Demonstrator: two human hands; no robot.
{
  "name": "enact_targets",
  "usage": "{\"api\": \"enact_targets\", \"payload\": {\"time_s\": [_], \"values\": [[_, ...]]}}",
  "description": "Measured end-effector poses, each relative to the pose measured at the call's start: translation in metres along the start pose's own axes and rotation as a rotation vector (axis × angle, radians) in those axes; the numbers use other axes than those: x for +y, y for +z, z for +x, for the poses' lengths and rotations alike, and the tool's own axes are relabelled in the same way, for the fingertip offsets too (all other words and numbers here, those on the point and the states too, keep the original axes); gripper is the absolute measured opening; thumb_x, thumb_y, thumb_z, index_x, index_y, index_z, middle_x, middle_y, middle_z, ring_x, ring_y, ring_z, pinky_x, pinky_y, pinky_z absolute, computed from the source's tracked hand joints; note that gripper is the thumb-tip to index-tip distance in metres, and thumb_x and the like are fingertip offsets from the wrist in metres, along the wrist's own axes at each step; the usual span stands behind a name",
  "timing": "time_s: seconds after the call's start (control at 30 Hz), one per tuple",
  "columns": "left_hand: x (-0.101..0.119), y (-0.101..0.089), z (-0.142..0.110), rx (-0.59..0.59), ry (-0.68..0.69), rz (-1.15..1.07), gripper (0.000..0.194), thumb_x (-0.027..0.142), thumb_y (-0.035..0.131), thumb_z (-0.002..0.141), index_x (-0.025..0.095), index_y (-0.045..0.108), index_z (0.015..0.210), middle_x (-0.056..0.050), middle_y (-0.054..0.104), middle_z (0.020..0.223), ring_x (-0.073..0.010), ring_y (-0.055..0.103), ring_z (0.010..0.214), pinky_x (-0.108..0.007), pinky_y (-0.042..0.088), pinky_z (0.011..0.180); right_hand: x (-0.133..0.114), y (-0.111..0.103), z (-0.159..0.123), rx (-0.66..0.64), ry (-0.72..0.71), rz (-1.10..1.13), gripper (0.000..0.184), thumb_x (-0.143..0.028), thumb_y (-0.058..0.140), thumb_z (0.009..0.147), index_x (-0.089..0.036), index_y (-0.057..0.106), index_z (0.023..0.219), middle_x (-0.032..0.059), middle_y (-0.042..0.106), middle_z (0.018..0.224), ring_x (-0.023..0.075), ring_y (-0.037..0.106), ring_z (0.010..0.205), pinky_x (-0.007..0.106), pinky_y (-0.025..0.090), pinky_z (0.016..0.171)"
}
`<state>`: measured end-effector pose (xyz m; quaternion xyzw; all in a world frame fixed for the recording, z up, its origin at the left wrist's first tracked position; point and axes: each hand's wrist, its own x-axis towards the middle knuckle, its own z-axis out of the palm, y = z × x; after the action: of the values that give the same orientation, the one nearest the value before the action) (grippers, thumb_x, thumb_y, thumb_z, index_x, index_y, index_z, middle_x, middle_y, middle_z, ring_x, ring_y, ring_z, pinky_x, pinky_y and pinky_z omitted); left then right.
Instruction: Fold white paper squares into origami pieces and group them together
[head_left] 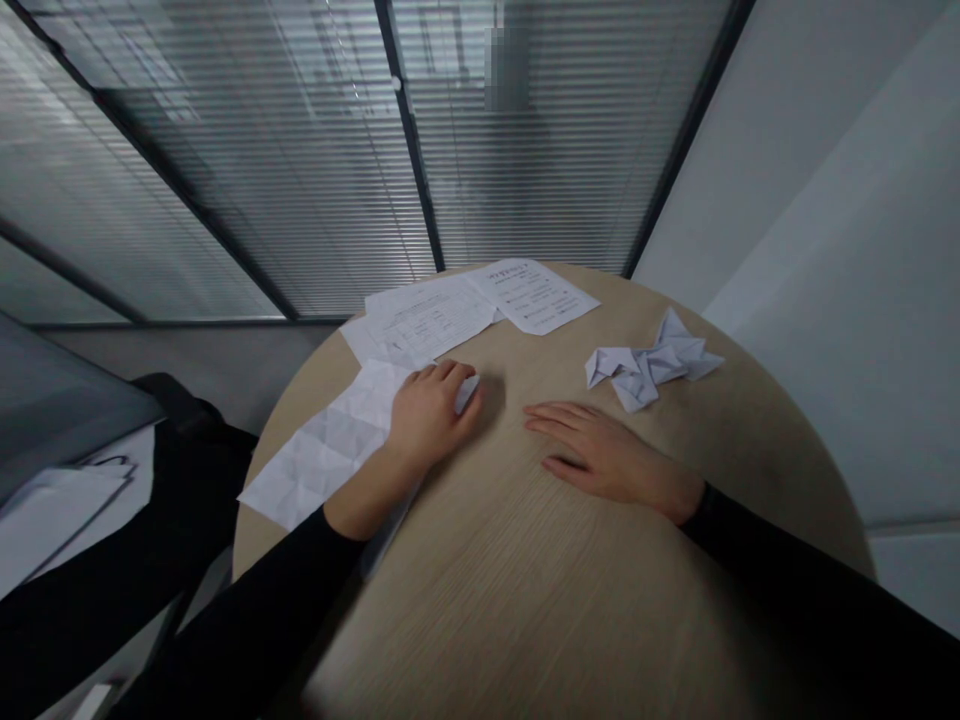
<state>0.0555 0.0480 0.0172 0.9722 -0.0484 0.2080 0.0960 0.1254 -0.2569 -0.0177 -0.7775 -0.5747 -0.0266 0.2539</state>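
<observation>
Here's the left hand, curled shut around a small white paper piece, heel beside a creased paper sheet. The right hand lies flat, fingers together, on the round wooden table, near a crumpled paper shape to the far right; printed sheets sit farther off.

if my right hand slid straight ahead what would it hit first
Most likely the white paper at the fingertips of your left hand, across the tabletop, though depth is hard to judge.
</observation>
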Motion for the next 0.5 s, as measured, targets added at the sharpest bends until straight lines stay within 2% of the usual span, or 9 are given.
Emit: {"api": "enact_targets", "payload": {"time_s": [0.13, 0.3, 0.5], "values": [[-0.007, -0.003, 0.003, -0.091, -0.091, 0.143, 0.037, 0.049, 0.067, 0.107, 0.017, 0.077, 0.122, -0.018, 0.081, 0.124, -0.0397, 0.077, 0.114, -0.056, 0.06, 0.099, 0.001, 0.001, 0.0, -0.036, 0.021, 0.01, 0.05, -0.039, 0.065, 0.116, -0.026, 0.061, 0.164, 0.0116, 0.062, 0.175, 0.0316, 0.06, 0.159, 0.058, 0.051, 0.133], [-0.001, -0.006, -0.001, -0.194, -0.125, 0.085, 0.043, 0.058, 0.061, 0.11, 0.02, 0.081, 0.105, -0.015, 0.083, 0.118, -0.0372, 0.079, 0.106, -0.052, 0.062, 0.089, 0.001, 0.0, 0.001, -0.037, 0.042, 0.026, 0.048, -0.039, 0.066, 0.115, -0.031, 0.064, 0.163, 0.0081, 0.062, 0.175, 0.031, 0.06, 0.159, 0.058, 0.051, 0.134], [0.014, -0.008, -0.006, -0.199, -0.092, -0.019, 0.046, 0.058, 0.056, 0.113, 0.023, 0.084, 0.107, -0.011, 0.086, 0.126, -0.0346, 0.082, 0.105, -0.047, 0.064, 0.082, 0.002, 0.003, 0.002, -0.01, 0.059, 0.043, 0.049, -0.039, 0.067, 0.115, -0.03, 0.065, 0.162, 0.0081, 0.065, 0.172, 0.0306, 0.062, 0.158, 0.057, 0.052, 0.132]]}}
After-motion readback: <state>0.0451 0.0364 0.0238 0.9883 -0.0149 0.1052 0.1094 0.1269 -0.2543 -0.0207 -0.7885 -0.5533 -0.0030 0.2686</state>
